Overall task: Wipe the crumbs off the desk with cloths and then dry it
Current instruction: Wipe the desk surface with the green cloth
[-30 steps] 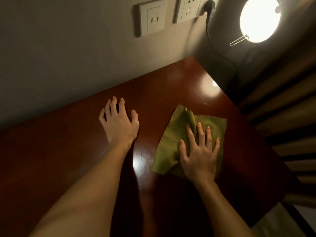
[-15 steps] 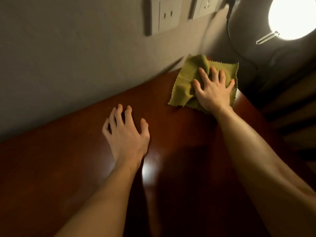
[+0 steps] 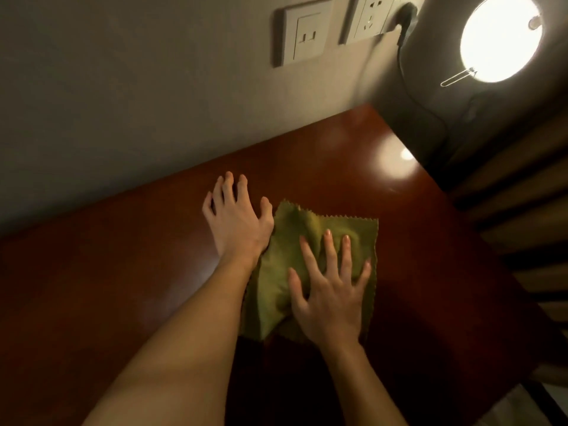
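We press our right hand (image 3: 330, 290) palm-down on an olive-green cloth (image 3: 289, 241), fingers straight and spread and gripping nothing. The flat spread probably serves to load as much of the fabric as possible against the wood for a wiping stroke. The cloth, with zigzag-cut edges, lies rumpled rather than flat on the right part of the reddish-brown desk (image 3: 123, 272), and a fold rises between thumb and forefinger. Our left hand (image 3: 238, 224) holds nothing. Its arched fingers stand with their tips on the bare wood just beside the cloth, and its thumb side touches the cloth's left edge, likely as a brace while we lean in. We cannot make out crumbs on the dark, glossy top, so how far the wiping has got is hard to judge, and the drying appears not yet begun. No bowl, bin or other container shows. Beyond the desk's far edge, two wall sockets (image 3: 304, 33) sit on the grey wall, one taking a black plug (image 3: 405, 10). A round lamp (image 3: 501, 38) glares at upper right, and its reflection lies on the desk's far corner.
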The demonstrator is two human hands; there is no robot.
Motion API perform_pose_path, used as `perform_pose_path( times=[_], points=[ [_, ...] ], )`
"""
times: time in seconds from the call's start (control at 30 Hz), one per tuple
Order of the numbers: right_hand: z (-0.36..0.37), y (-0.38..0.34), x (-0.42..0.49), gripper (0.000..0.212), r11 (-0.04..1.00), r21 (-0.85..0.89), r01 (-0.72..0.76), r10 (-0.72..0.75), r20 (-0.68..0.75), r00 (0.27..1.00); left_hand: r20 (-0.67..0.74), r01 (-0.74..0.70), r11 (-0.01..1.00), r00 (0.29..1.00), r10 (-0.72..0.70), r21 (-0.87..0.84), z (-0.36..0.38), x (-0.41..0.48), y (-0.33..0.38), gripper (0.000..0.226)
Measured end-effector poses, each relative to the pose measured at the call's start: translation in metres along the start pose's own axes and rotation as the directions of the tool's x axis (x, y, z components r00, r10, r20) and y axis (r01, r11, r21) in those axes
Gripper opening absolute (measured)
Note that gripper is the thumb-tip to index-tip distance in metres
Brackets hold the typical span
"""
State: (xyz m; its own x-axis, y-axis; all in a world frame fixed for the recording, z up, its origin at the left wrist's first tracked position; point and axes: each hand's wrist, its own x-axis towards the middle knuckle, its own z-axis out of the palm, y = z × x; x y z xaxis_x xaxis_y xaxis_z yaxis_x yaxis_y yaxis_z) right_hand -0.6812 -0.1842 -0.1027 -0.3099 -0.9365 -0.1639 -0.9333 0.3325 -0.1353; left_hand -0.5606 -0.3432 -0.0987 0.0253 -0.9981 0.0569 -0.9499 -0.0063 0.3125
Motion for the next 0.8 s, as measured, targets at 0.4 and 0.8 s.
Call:
perform_pose_path(
  times=[0.4, 0.8],
  points=[
    [-0.037, 0.005, 0.233, 0.07, 0.998, 0.053, -0.012, 0.014, -0.042, 0.999, -0.046, 0.01, 1.0, 0.999, -0.009, 0.019, 0.008, 0.005, -0.002, 0.072],
    [-0.033, 0.04, 0.118, 0.066, 0.992, 0.073, -0.103, 0.104, -0.005, 0.995, -0.036, 0.03, 0.999, 0.999, -0.031, -0.021, 0.002, 0.006, 0.0, 0.071]
  ],
)
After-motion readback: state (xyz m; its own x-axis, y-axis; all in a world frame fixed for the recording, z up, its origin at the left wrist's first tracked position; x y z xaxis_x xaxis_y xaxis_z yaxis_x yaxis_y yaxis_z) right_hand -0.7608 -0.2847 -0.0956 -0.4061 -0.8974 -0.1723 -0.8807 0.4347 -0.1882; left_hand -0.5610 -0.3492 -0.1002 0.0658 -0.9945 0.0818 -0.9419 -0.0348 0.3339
